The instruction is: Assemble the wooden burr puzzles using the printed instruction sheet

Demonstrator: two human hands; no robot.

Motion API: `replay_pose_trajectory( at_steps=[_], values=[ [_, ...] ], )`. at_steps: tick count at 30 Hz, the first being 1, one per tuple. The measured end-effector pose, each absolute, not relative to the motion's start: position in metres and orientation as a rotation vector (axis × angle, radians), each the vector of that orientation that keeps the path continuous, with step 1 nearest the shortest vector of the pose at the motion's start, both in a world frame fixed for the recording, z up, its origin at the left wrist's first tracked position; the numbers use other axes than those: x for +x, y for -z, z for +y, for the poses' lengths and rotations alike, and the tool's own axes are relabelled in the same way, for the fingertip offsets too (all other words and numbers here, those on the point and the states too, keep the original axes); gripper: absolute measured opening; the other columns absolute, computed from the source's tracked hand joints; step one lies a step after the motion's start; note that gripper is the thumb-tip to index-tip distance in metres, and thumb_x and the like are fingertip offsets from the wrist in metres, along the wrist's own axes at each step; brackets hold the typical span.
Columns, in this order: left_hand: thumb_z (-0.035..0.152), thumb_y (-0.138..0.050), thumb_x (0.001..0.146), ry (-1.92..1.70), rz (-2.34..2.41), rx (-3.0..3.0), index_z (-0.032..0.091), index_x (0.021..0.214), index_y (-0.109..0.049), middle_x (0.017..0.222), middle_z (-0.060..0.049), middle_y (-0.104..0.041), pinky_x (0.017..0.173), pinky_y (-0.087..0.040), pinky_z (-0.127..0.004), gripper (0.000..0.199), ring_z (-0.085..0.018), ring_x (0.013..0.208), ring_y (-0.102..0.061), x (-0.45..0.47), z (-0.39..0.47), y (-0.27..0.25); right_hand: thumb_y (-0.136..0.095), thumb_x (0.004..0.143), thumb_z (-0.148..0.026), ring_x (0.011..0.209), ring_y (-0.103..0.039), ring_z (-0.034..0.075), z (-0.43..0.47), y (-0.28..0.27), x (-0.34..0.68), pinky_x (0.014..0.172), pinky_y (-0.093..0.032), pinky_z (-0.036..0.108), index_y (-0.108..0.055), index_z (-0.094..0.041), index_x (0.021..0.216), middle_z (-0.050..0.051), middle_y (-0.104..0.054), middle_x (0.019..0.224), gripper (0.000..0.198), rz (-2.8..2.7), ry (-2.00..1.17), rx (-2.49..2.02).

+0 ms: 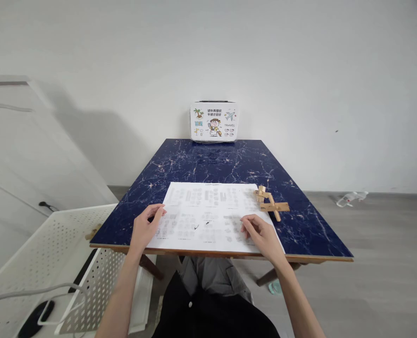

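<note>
A large white printed sheet (201,232) lies flat along the near side of the table, with rows of small faint figures and two dark marks near its middle. At the sheet's left edge rests my left hand (148,225), its fingertips on the paper and a gap between thumb and forefinger. My right hand (262,233) lies on the sheet's right part, fingers loosely bent, with nothing visible in them. Just beyond it, several light wooden pieces (272,206), stick-like and blocky, lie in a loose pile over the sheet's upper right corner and the table.
The dark blue marbled table (208,164) reaches back to a wall. A white case (213,122) with cartoon prints stands at its far edge. A white perforated basket (46,249) sits at the left with a cable across it. A clear plastic item (351,199) lies on the floor.
</note>
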State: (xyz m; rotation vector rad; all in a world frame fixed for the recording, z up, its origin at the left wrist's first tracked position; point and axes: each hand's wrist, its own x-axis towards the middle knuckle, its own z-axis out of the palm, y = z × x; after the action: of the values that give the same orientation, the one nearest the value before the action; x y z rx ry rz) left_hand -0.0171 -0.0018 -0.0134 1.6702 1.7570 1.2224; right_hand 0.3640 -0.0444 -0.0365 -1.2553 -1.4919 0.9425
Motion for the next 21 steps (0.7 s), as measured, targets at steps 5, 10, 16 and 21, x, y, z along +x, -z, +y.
replay_pose_trajectory(
  at_steps=[5,10,16,21],
  values=[
    [0.052,-0.061,0.093,-1.218,1.757,1.678,0.021,0.11,-0.073,0.099,-0.007,-0.079,0.091,-0.053,-0.036,0.037,-0.026,0.1,-0.073,-0.0176,-0.0028,0.0126,-0.053,0.1,-0.061,0.063,-0.06,0.019,-0.0452,0.0364,0.3639,0.064,-0.048,0.031,-0.065,-0.022,0.095,0.004,-0.069,0.079,0.041,-1.495,-0.942,-1.269],
    [0.051,-0.061,0.093,-1.226,1.753,1.69,0.021,0.109,-0.073,0.098,-0.007,-0.079,0.091,-0.053,-0.035,0.036,-0.025,0.099,-0.073,-0.0173,-0.0033,0.0122,-0.052,0.101,-0.059,0.064,-0.06,0.019,-0.0453,0.0366,0.3636,0.065,-0.048,0.031,-0.065,-0.022,0.095,0.004,-0.069,0.079,0.04,-1.502,-0.942,-1.258],
    [0.052,-0.061,0.093,-1.24,1.743,1.672,0.021,0.109,-0.073,0.098,-0.007,-0.079,0.093,-0.053,-0.036,0.037,-0.026,0.098,-0.073,-0.0173,-0.0027,0.0134,-0.052,0.101,-0.059,0.063,-0.06,0.019,-0.046,0.0365,0.3637,0.065,-0.048,0.03,-0.065,-0.021,0.094,0.005,-0.07,0.079,0.04,-1.511,-0.93,-1.265],
    [0.053,-0.061,0.093,-1.223,1.756,1.68,0.021,0.109,-0.073,0.097,-0.007,-0.079,0.09,-0.053,-0.035,0.038,-0.026,0.098,-0.074,-0.0166,-0.0033,0.0118,-0.052,0.1,-0.061,0.063,-0.06,0.02,-0.0455,0.0355,0.3636,0.064,-0.048,0.03,-0.065,-0.021,0.095,0.005,-0.069,0.079,0.043,-1.503,-0.934,-1.268]
  ],
)
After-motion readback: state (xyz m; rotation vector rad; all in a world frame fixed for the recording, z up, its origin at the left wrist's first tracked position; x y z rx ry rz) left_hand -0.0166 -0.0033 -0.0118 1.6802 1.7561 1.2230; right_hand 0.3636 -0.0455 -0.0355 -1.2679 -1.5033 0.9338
